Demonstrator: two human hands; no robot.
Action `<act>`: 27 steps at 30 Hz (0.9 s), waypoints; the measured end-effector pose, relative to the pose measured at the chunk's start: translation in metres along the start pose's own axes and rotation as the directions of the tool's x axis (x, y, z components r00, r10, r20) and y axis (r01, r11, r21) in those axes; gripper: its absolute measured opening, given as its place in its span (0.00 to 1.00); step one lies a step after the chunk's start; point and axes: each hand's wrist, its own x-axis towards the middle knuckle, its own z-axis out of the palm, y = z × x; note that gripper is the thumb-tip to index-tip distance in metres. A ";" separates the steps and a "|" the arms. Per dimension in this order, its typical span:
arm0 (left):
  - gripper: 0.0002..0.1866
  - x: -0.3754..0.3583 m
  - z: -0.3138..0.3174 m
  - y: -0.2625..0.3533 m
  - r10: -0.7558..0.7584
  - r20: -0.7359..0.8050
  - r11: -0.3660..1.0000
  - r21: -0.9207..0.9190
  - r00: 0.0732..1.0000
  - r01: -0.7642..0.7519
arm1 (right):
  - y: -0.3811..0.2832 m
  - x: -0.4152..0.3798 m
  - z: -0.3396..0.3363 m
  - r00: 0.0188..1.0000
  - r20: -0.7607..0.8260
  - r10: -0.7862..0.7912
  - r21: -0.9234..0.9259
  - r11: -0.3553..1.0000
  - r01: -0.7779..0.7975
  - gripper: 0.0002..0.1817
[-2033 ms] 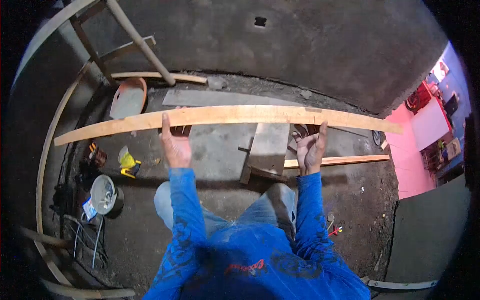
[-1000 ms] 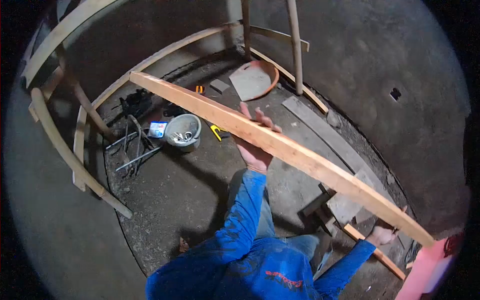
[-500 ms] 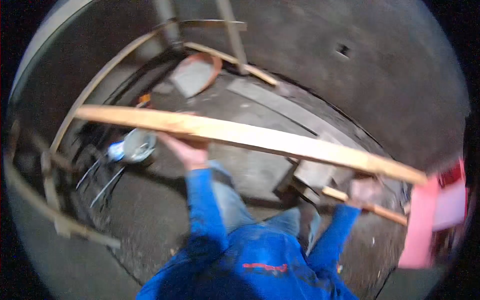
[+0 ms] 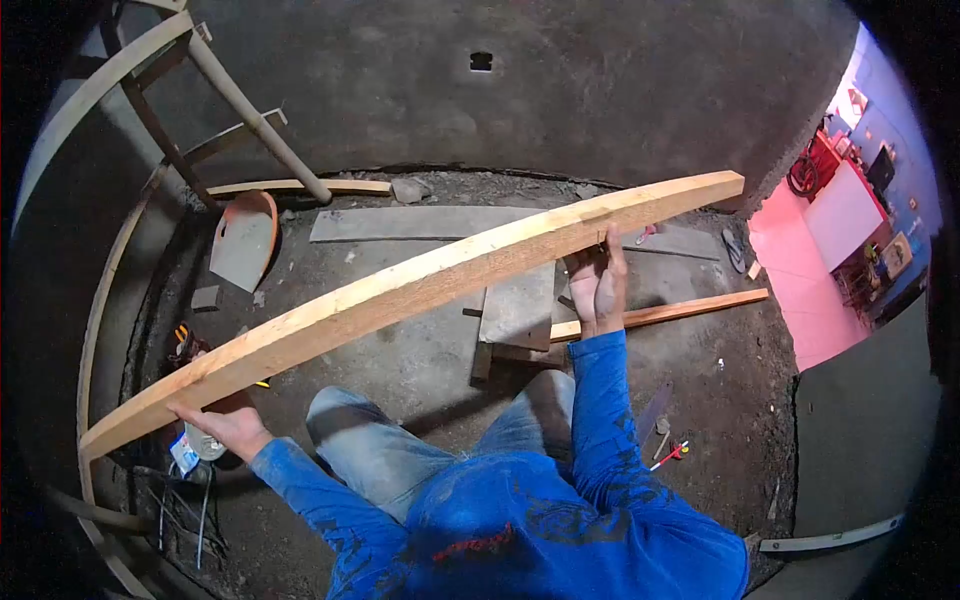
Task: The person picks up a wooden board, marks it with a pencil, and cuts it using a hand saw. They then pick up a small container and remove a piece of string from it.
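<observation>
A long squared timber beam [image 4: 420, 285] stretches across my front, tilted with its right end higher and farther away. My left hand [image 4: 228, 424] grips it near the left end, thumb on the near face and the other fingers hidden behind. Toward the right end, my right hand [image 4: 598, 285] holds the beam from below, with some fingertips out of sight behind it. Under my right wrist, a shorter wooden strip [image 4: 680, 312] lies against a low wooden bench [image 4: 517, 308].
A grey plank [image 4: 400, 222] lies along the far wall, near a round-edged board [image 4: 245, 240]. Wooden poles and a ladder-like frame [image 4: 255, 118] stand at left. Cables [image 4: 205, 515] lie at lower left. A doorway opens on a pink floor [image 4: 795, 270] at right.
The beam's right end has swung up and its left end down. My right hand, earlier low at the right and blurred, is now on the beam. My view has turned.
</observation>
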 end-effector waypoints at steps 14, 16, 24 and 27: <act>0.44 -0.021 0.024 0.020 0.048 0.071 0.998 -0.047 0.996 -0.045 | -0.005 0.025 -0.019 0.984 -0.154 0.092 -0.006 0.996 -0.094 0.20; 0.46 -0.017 0.026 0.018 0.051 0.057 0.996 -0.082 0.997 -0.046 | -0.008 0.030 -0.022 0.996 -0.087 -0.004 -0.061 0.998 -0.001 0.22; 0.44 -0.021 0.024 0.020 -0.073 0.274 0.972 -0.194 0.959 0.130 | -0.019 0.042 -0.032 0.999 0.028 -0.019 0.040 0.999 0.018 0.25; 0.42 -0.024 0.033 0.027 -0.052 0.269 0.983 -0.157 0.962 0.097 | -0.026 0.061 -0.033 0.998 0.023 -0.050 0.032 0.998 0.049 0.26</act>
